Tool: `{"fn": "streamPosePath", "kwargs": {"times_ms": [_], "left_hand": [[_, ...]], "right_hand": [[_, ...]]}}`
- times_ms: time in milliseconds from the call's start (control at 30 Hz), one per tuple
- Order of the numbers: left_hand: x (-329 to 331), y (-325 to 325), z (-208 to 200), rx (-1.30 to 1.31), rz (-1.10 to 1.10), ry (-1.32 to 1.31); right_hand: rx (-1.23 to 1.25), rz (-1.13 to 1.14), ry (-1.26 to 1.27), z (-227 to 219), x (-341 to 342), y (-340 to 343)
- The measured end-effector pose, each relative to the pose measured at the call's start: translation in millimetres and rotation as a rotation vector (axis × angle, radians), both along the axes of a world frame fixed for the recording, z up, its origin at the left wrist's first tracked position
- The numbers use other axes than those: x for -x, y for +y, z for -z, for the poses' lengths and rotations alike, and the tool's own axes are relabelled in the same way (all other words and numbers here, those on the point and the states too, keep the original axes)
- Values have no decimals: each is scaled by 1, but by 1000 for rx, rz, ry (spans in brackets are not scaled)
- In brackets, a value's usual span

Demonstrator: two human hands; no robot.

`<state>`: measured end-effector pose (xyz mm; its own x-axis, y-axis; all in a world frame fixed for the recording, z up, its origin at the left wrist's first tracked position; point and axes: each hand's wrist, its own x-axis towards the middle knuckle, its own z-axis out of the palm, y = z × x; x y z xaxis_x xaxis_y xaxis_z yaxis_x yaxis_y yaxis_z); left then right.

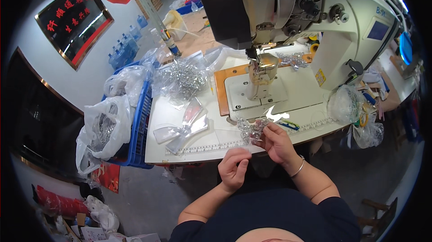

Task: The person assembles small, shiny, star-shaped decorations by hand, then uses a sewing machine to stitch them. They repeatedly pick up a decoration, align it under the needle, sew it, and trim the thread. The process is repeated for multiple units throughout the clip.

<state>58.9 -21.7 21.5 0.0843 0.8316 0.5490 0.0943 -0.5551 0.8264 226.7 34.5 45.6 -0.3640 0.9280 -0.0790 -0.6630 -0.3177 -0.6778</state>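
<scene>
My right hand (280, 143), with a bracelet on the wrist, pinches a glittering silver piece (248, 129) over the front edge of the sewing table. Its exact kind cannot be made out. Just left of it, my left hand (234, 168) is closed, fingers curled in and slightly smeared; whether something thin is in them is hidden. Beyond both hands stands a sewing machine (355, 39), its needle area (262, 69) above a metal plate (234, 93). A clear plastic bow-like piece (182, 129) lies on the table to the left. Under the right hand's silver piece runs a ruler strip (211, 146).
A heap of silver pieces (184, 78) lies on plastic at the table's back left; more (294, 60) sit behind the needle. A blue crate (143, 120) with white bags (105, 127) adjoins the left edge. Blue-green snips (288, 125) and a clear bag (346, 105) lie right.
</scene>
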Motion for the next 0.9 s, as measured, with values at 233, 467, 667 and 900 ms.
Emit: {"fn": "streamPosePath", "kwargs": {"times_ms": [233,467,667,900], "left_hand": [[-8,26,4,558,623,-1025],[-35,39,-2,298,407,-1014],[-37,51,1,527,279,-1181],[-28,56,3,600,247,-1251]], "right_hand": [[-131,-71,-118,-16,-14,6],[-170,133,-307,-12,-5,3],[-246,291,-405,0,-4,4],[-761,738,-1039,-2,-14,1]]}}
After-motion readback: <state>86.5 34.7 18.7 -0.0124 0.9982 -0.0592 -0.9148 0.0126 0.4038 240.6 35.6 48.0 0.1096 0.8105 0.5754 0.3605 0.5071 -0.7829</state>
